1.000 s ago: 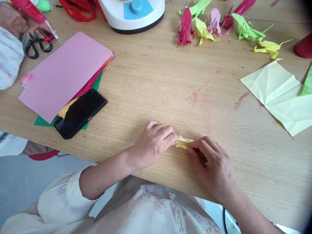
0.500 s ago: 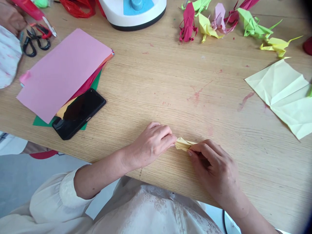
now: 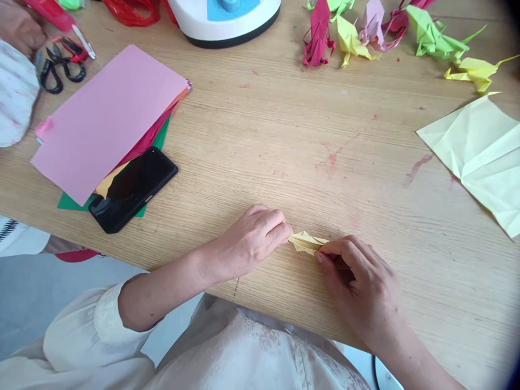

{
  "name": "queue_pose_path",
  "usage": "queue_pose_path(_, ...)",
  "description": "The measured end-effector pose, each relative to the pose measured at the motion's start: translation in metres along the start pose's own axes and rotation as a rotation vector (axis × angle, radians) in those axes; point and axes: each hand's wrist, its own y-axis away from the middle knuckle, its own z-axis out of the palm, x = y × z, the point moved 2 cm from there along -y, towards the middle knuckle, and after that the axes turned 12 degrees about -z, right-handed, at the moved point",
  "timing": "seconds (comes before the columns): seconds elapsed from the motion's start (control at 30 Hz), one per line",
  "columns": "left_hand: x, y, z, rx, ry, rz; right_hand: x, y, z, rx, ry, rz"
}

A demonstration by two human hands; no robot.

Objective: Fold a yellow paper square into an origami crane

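Note:
A narrow, pale yellow folded origami paper [image 3: 304, 242] lies between my hands, low over the front part of the wooden table [image 3: 260, 135]. Its left tip is pinched in the closed fingers of my left hand [image 3: 254, 241]. Thumb and forefinger of my right hand [image 3: 361, 281] grip the other end, so both tips are covered by fingers. Long creases and small pointed flaps show along the middle of the paper.
Left are a pink paper stack [image 3: 114, 119], a black phone [image 3: 134, 189] and scissors [image 3: 60, 70]. Folded paper figures [image 3: 353, 40] and a white-and-blue device [image 3: 227, 24] stand at the back. A creased yellow sheet [image 3: 479, 151] lies right. Another person's hand [image 3: 20, 27] shows at top left.
The camera view has shifted slightly, so things at the right appear farther right. Both hands keep their hold on the folded paper, with a little more of it showing between them.

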Motion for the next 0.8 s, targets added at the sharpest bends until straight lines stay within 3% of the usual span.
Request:
queue_pose_path(0.23,-0.0047,0.0033,-0.0006,-0.004,-0.021,-0.005,0.0008,0.0006,-0.0001,-0.010,-0.005,0.019)
queue_pose_path(0.47,-0.0083,0.0007,-0.0058,0.042,0.147,-0.047,0.0008,-0.0020,0.0004,-0.017,-0.021,0.024)
queue_pose_path(0.8,-0.0054,0.0016,-0.0021,0.007,0.105,-0.043,0.0013,-0.0003,-0.0002,-0.021,-0.044,0.032)
